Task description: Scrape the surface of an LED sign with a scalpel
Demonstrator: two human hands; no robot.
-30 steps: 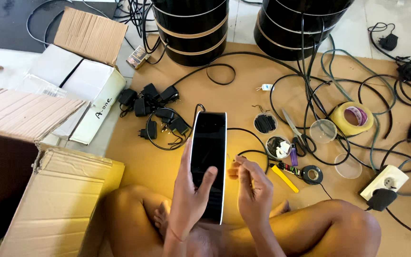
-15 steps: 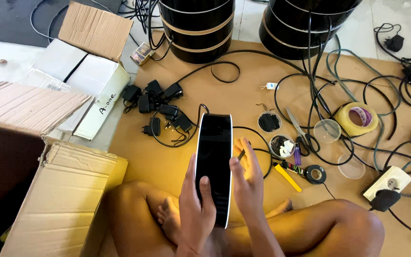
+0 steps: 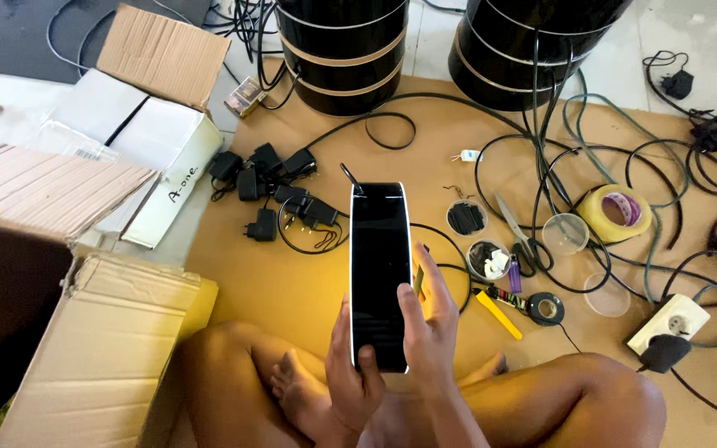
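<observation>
Long black panel (image 3: 380, 274) held upright over the near edge of the brown floor mat (image 3: 309, 282). Left hand (image 3: 352, 383) cupping the bottom end, fingers wrapped; right hand (image 3: 430, 325) clasping the right side, steadying. Black adapters (image 3: 271, 187) left, small cups (image 3: 479, 241), scissors (image 3: 511, 222), cables (image 3: 591, 166) crowding right.

Both hands raised together, fingers (image 3: 415, 309) curled closed.

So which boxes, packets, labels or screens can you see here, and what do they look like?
Long black panel: glossy, white-edged, held in both hands.
Brown cardboard box: lower left, flaps open.
White box: upper left, dark handwriting on its side, brown flap.
Small packet: by the left black drum.
White tag: on a cable.
</observation>
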